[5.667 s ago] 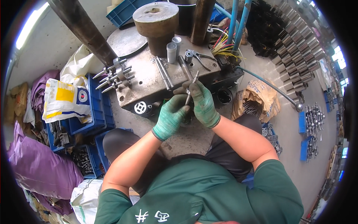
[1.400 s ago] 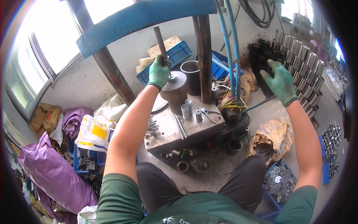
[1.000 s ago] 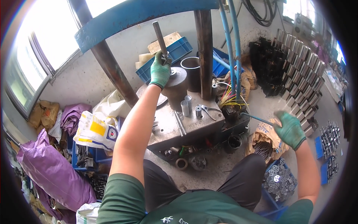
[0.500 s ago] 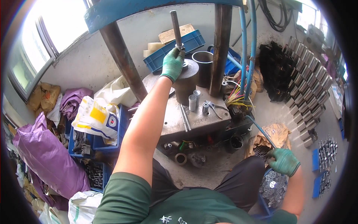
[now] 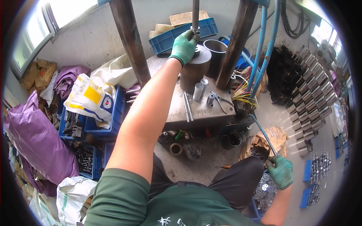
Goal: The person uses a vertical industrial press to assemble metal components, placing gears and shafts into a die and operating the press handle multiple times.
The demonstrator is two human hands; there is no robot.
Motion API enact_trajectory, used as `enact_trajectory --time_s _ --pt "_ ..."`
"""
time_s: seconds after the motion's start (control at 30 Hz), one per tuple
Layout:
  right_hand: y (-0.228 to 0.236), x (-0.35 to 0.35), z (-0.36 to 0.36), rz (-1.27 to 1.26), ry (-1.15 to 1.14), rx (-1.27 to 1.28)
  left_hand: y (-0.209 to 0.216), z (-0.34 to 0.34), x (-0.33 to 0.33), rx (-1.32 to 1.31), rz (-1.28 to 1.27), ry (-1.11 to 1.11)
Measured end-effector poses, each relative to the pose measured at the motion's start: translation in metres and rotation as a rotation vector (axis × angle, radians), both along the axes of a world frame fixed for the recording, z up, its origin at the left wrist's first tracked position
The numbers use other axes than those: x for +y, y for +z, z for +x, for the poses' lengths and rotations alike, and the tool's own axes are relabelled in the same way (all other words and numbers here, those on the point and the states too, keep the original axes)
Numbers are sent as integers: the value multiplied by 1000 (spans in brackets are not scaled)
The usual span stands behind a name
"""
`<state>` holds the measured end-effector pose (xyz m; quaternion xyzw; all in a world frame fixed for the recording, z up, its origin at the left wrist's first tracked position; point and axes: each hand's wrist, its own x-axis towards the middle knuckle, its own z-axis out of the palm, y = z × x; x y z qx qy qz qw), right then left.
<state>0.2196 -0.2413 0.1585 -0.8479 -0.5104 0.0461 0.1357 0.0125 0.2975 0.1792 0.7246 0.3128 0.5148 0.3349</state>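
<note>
**Part on the die, lever in hand**

Your left hand, green-gloved, is curled around a small metal part at the foot of the vertical ram rod, right on top of the round steel die block at twelve o'clock. Your right hand is closed around the end of the long lever down at four o'clock. The part looks seated; the pressing itself seems yet to be done. Short steel sleeves and pliers lie on the tabletop. A blue crate sits beyond.
</note>
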Motion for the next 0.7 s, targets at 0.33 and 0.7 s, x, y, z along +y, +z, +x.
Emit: enact_trajectory --time_s 0.33,0.7 --pt "-2 -1 3 3 10 -85 2 -2 -3 -9 -11 -20" --pt "8 -3 36 -22 128 60 4 1 -7 -60 -101 -82"
